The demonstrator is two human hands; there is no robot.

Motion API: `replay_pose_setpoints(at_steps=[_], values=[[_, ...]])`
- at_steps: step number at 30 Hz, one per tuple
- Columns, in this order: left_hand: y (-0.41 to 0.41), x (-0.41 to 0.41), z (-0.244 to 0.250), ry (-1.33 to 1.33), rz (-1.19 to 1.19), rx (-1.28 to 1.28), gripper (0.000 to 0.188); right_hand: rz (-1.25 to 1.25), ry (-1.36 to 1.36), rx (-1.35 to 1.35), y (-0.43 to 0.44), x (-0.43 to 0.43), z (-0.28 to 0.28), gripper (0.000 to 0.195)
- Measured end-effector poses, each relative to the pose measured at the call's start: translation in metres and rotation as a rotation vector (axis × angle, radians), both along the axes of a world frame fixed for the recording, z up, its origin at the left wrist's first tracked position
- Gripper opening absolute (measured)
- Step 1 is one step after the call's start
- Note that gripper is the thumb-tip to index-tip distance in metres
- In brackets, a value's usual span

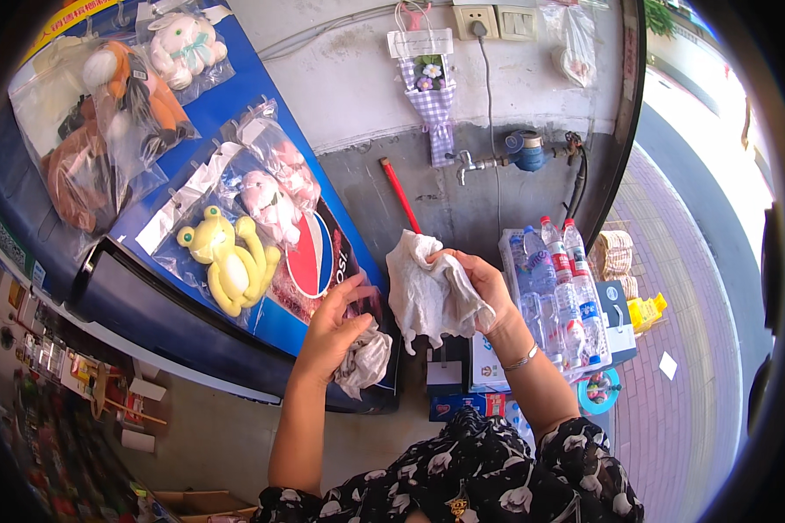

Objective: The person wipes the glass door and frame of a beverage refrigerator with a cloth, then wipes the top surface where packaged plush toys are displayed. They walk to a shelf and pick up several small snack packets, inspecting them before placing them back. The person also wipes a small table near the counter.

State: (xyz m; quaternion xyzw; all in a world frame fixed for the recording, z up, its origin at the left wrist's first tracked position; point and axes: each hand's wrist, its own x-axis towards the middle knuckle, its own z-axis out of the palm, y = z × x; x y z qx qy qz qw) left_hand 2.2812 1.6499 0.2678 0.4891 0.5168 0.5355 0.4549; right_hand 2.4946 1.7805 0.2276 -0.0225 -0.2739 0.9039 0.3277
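Observation:
In the middle of the view my right hand [490,287] grips a thin, wrinkled white cloth [425,304], which hangs down in loose folds. To its left, my left hand [333,327] has its thumb and upper fingers spread. A crumpled off-white cloth [364,363] is bunched under its palm, partly hidden by the hand. Both hands are beside the blue Pepsi-marked drinks cooler [268,327]. A red stick [400,196] rises behind the white cloth; its lower end is hidden.
Bagged plush toys hang on the cooler, among them a yellow frog [232,265]. On the wall are a metal tap [463,167], a blue water meter [528,153] and a plugged socket [476,23]. Several bottles fill a white tray [510,248] at right, beside the paved walkway [680,274].

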Motion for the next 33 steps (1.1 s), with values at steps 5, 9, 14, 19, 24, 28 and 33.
replay_pose_setpoints(at_steps=[5,9,14,19,24,28,33], values=[[-0.030,-0.001,-0.015,-0.028,-0.106,0.019,0.069,-0.004,-0.025,0.136,-0.030,-0.003,-0.009,0.030],[-0.072,-0.014,-0.049,-0.036,-0.046,-0.053,0.075,0.137,-0.089,0.229,-0.071,-0.022,0.000,0.023],[-0.121,-0.035,-0.087,-0.244,-0.012,-0.075,0.070,-0.006,-0.309,0.781,-0.115,-0.052,-0.030,0.035],[-0.147,-0.029,-0.107,-0.248,0.069,-0.162,0.060,-0.637,-0.696,1.550,-0.159,-0.053,-0.044,0.042],[-0.156,-0.009,-0.102,-0.213,0.048,-0.261,0.056,-0.689,-0.896,1.863,-0.199,-0.049,-0.060,0.035],[-0.155,-0.002,-0.137,-0.322,0.022,-0.237,0.059,-0.617,-0.982,2.014,-0.221,-0.043,-0.060,0.041],[-0.171,0.017,-0.144,-0.512,0.075,-0.224,0.035,-0.599,-0.836,1.932,-0.224,-0.041,-0.068,0.045]])
